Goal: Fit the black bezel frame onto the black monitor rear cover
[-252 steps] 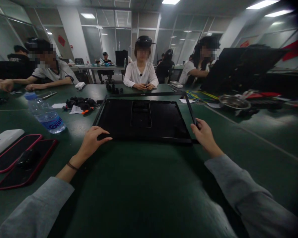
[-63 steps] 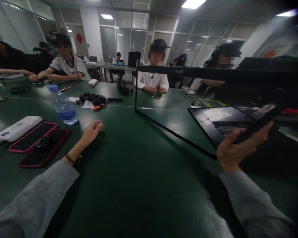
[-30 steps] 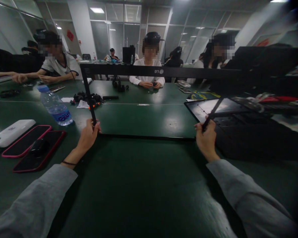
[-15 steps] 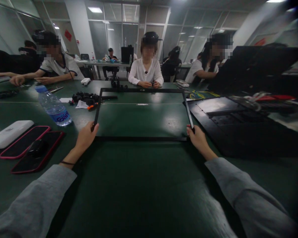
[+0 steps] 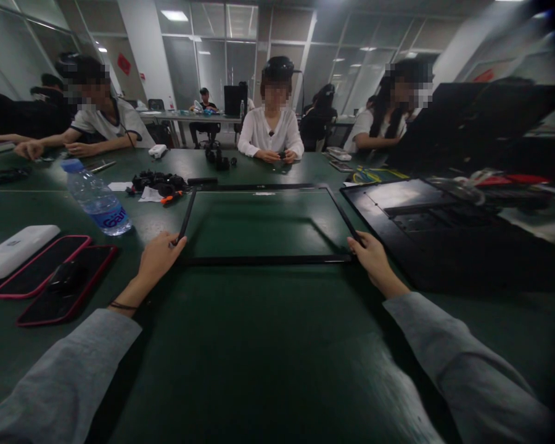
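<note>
- While the green table [image 5: 263,345] reaches its far edge before a co-worker [image 5: 271,132] in white, its near edge lies out of view.
- A broad dark panel [image 5: 467,246] lies toward the table's right side.
- Left of it, well in from the far edge, a thin black frame [image 5: 268,260] is held, apparently just above the tabletop. It looks light, smooth and fairly stiff, yet likely to twist or crack at its corners; both side bars offer the steadiest hold.
- The left hand [image 5: 160,259] pinches the left bar near the near-left corner; the right hand [image 5: 374,256] pinches the right bar near the near-right corner.
- Toward the table's left side, a small dark object [image 5: 66,275] rests on a red-rimmed phone [image 5: 94,268].
</note>
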### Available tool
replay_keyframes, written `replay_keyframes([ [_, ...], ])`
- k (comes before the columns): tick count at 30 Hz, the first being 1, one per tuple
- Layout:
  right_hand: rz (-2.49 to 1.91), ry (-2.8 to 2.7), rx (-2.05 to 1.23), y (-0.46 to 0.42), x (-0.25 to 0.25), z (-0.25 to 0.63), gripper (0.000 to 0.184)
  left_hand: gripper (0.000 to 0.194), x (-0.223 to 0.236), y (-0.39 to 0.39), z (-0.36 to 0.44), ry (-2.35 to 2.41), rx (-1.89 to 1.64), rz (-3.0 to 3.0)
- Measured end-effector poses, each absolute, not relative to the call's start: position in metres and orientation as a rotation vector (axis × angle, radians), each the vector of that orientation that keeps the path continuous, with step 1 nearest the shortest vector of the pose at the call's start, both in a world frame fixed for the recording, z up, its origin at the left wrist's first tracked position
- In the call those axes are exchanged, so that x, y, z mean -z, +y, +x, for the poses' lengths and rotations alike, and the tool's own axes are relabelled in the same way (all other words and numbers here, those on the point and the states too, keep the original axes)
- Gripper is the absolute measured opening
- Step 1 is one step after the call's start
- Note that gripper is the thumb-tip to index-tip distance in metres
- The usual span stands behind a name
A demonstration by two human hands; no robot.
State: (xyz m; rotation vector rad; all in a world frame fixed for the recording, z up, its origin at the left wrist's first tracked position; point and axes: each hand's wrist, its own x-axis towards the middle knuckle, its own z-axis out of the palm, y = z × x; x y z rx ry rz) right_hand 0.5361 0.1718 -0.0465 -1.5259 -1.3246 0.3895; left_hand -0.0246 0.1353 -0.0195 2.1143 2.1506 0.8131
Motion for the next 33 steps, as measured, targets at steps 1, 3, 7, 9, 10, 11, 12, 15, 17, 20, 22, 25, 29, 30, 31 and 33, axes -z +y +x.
replay_keyframes([
  [1, -1.516, -1.297, -0.428, 0.172, 0.047, 0.536, 0.047, 0.049, 0.021, 0.136, -0.025, 2.136, -0.809, 2.117],
  [3, -1.498, -1.255, -0.493, 0.173, 0.048, 0.537, 0.052, 0.049, 0.023, 0.136, -0.026, 2.115, -0.789, 2.128],
  [7, -1.471, -1.216, -0.559, 0.175, 0.051, 0.54, 0.055, 0.049, 0.026, 0.139, -0.026, 2.142, -0.696, 2.131],
  [9, -1.466, -1.196, -0.582, 0.175, 0.051, 0.542, 0.054, 0.049, 0.028, 0.14, -0.024, 2.15, -0.766, 2.134],
  [10, -1.465, -1.183, -0.598, 0.175, 0.051, 0.543, 0.054, 0.051, 0.029, 0.141, -0.022, 2.138, -0.838, 2.14],
  [11, -1.464, -1.168, -0.613, 0.175, 0.051, 0.543, 0.052, 0.054, 0.029, 0.141, -0.019, 2.107, -0.916, 2.152],
  [12, -1.462, -1.151, -0.625, 0.175, 0.05, 0.544, 0.051, 0.056, 0.029, 0.14, -0.016, 2.055, -0.977, 2.168],
  [15, -1.461, -1.08, -0.639, 0.174, 0.046, 0.544, 0.044, 0.053, 0.026, 0.135, 0.002, 1.815, -0.963, 2.22],
  [17, -1.474, -1.022, -0.643, 0.172, 0.042, 0.542, 0.038, 0.05, 0.022, 0.128, 0.017, 1.728, -0.874, 2.205],
  [20, -1.504, -0.972, -0.651, 0.168, 0.036, 0.54, 0.033, 0.05, 0.018, 0.117, 0.034, 1.634, -0.741, 2.223],
  [22, -1.512, -0.975, -0.66, 0.166, 0.032, 0.54, 0.029, 0.048, 0.015, 0.113, 0.04, 1.621, -0.715, 2.238],
  [25, -1.474, -0.995, -0.702, 0.161, 0.027, 0.54, 0.023, 0.042, 0.013, 0.112, 0.04, 1.639, -0.714, 2.23],
  [29, -1.418, -0.974, -0.769, 0.156, 0.024, 0.54, 0.023, 0.039, 0.011, 0.114, 0.037, 1.674, -0.76, 2.184],
  [30, -1.414, -0.968, -0.781, 0.154, 0.023, 0.539, 0.023, 0.039, 0.011, 0.115, 0.036, 1.678, -0.765, 2.172],
  [31, -1.411, -0.968, -0.79, 0.153, 0.023, 0.537, 0.023, 0.039, 0.011, 0.115, 0.036, 1.68, -0.767, 2.161],
  [33, -1.406, -0.976, -0.793, 0.15, 0.023, 0.534, 0.027, 0.042, 0.01, 0.115, 0.034, 1.683, -0.769, 2.139],
])
